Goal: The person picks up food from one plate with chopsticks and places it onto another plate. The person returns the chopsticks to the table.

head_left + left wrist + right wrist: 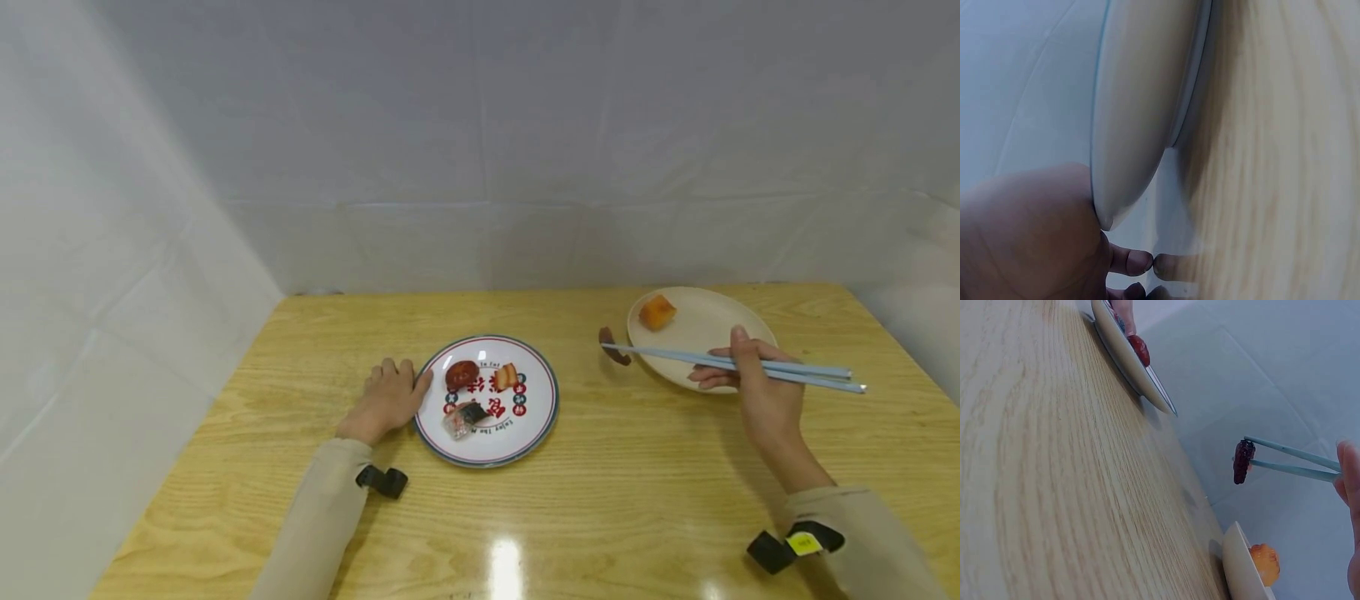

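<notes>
My right hand grips a pair of pale blue chopsticks. Their tips pinch a dark reddish-brown, curved food piece, held up in the air just left of the cream plate. On that plate an orange food chunk lies near the left edge. My left hand rests at the left side of a white, blue-rimmed plate, fingers extended on the table and thumb at the rim. This plate bears a glossy brown round piece, a small striped meat-like slice and a silver-and-black fish-like chunk.
The wooden table reaches back to a whitish sheet, which also hangs along the left side. Bare wood separates the two plates. Black wrist straps with small devices sit over both sleeves.
</notes>
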Demonstrator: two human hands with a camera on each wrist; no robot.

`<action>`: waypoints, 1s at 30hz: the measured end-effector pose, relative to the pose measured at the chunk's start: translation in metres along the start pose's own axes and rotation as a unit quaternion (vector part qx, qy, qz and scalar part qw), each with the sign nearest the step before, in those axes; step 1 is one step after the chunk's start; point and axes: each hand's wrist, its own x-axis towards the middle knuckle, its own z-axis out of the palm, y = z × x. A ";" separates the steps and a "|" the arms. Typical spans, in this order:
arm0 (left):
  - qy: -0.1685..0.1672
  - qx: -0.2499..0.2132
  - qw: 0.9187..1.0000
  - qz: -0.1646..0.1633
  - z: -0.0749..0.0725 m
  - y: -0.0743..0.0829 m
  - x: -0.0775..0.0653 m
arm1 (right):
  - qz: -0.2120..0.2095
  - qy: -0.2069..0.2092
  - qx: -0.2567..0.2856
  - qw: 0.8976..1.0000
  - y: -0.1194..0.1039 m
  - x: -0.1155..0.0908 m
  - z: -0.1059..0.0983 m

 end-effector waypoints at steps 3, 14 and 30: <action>0.001 0.001 1.000 0.000 0.000 0.000 -0.001 | -0.002 -0.007 0.005 1.000 0.000 -0.001 0.001; 0.000 0.012 1.000 0.009 -0.001 0.001 -0.001 | -0.011 -0.022 -0.004 1.000 0.002 -0.003 0.004; -0.004 0.013 1.000 0.003 -0.001 0.001 -0.002 | -0.002 -0.043 -0.020 0.999 0.001 -0.006 0.010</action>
